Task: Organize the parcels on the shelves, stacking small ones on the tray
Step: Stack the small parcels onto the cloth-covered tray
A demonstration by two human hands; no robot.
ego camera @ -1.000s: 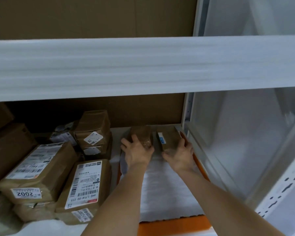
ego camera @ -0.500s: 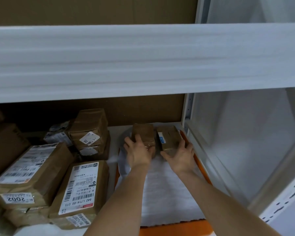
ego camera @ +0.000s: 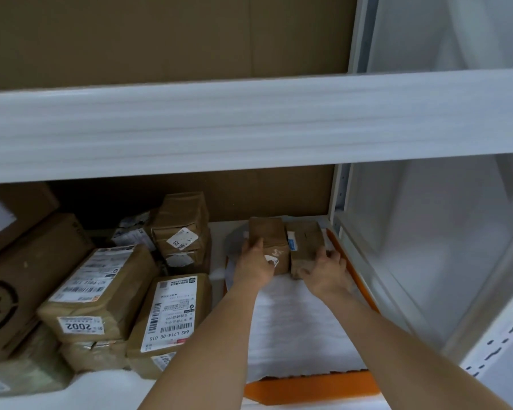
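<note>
White metal shelf (ego camera: 249, 131), cardboard backing. Orange tray (ego camera: 311, 386) with white liner, right side. Left hand (ego camera: 253, 266) grips left small parcel (ego camera: 268, 236); right hand (ego camera: 328, 272) grips right small parcel (ego camera: 305, 242), fingertips hidden. Larger parcels (ego camera: 101, 291) partly cropped left.

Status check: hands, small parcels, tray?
Left hand grips left small parcel. Right hand grips right small parcel. Both sit side by side at back of orange tray. Nothing blocking.
</note>
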